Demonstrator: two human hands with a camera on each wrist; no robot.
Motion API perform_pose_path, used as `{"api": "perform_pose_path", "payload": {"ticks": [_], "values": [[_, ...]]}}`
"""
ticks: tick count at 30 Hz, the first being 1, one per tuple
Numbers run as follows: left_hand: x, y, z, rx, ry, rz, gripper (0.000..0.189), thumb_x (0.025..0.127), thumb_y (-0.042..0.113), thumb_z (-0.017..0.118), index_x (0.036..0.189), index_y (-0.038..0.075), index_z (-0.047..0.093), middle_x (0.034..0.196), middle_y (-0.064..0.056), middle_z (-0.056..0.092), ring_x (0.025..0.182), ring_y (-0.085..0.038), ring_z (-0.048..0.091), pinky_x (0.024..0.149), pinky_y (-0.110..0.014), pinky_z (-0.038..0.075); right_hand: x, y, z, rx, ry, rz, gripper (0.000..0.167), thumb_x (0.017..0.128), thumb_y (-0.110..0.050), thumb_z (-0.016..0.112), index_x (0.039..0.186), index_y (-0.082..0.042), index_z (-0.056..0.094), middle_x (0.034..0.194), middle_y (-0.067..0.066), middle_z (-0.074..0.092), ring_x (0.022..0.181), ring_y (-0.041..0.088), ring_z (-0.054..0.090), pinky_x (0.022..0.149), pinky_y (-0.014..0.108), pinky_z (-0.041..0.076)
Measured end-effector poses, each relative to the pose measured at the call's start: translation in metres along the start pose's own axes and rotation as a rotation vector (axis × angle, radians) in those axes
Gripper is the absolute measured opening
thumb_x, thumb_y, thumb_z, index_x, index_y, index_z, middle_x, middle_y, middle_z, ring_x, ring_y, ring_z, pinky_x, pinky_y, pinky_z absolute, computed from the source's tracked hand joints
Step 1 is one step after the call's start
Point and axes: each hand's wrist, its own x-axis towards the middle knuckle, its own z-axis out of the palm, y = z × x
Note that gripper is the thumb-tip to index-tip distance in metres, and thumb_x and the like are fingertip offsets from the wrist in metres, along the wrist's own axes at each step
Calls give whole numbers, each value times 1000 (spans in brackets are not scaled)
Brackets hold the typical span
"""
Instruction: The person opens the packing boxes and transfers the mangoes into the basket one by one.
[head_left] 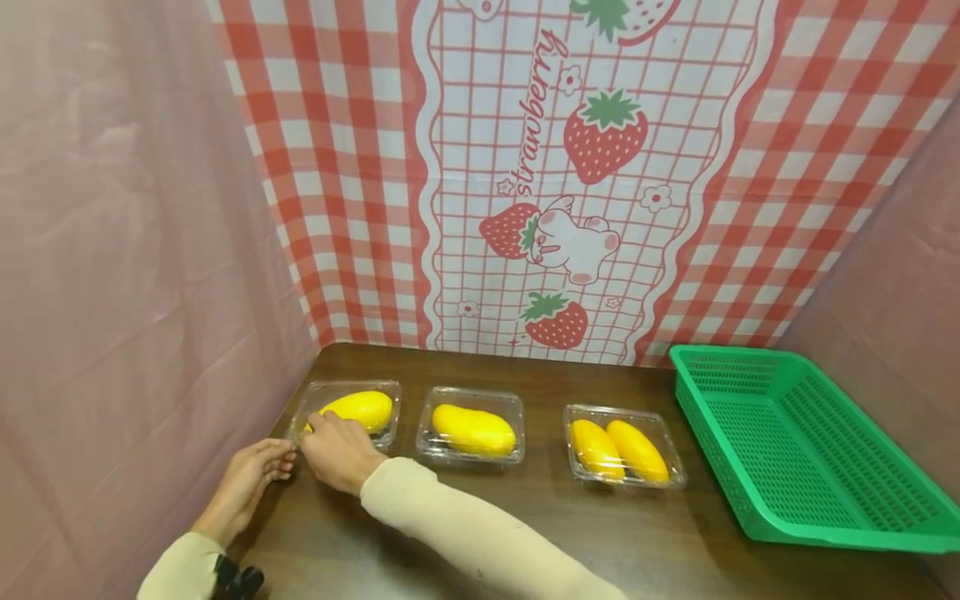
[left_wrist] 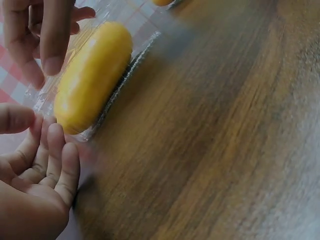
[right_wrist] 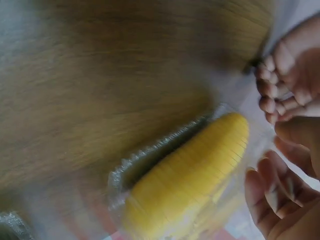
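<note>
The left clear plastic box [head_left: 387, 437] holds smooth, elongated yellow fruit [head_left: 365, 408] that looks like a mango. My right hand [head_left: 341, 452] is at this box's front left part and hides some of it. In the right wrist view, the right thumb and fingers [right_wrist: 272, 187] bend loosely beside the box's end, with a gap between them. My left hand [head_left: 243, 483] is at the box's near left corner. Its thumb and index fingertips meet there in the left wrist view [left_wrist: 37, 172]; whether they pinch clear plastic cannot be told.
A second clear box [head_left: 517, 408] with yellow fruit stands in the middle of the brown table [head_left: 480, 517]. Farther right, another box [head_left: 675, 467] holds two yellow fruits. A green basket [head_left: 712, 442] stands at the right. Pink cloth [head_left: 150, 250] hangs along the left side.
</note>
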Motion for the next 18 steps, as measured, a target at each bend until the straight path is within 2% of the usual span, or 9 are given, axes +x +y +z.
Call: {"api": "perform_pose_path", "payload": {"ticks": [6,11,18], "values": [[1,1,-1,-16,-34,19,23,107,8,46,94,7,66,85,-1,66,77,-14,63,72,-28,56,2,-3,7,-76,54,-38,18,97,-26,70,113,-32,74,101,-8,62,81,8,59,57,21,52],[1,3,-5,-15,-59,20,23,106,6,49,93,9,67,85,1,67,77,-14,64,72,-27,56,3,-4,9,-141,99,-70,19,102,-27,63,118,-34,70,103,-8,62,81,8,60,55,21,51],[-1,0,-2,52,-63,9,15,102,0,53,97,5,67,85,2,66,77,-14,64,72,-28,56,2,-8,9,-198,166,-106,15,103,-34,60,108,-34,75,101,-9,62,81,5,61,55,19,53]]}}
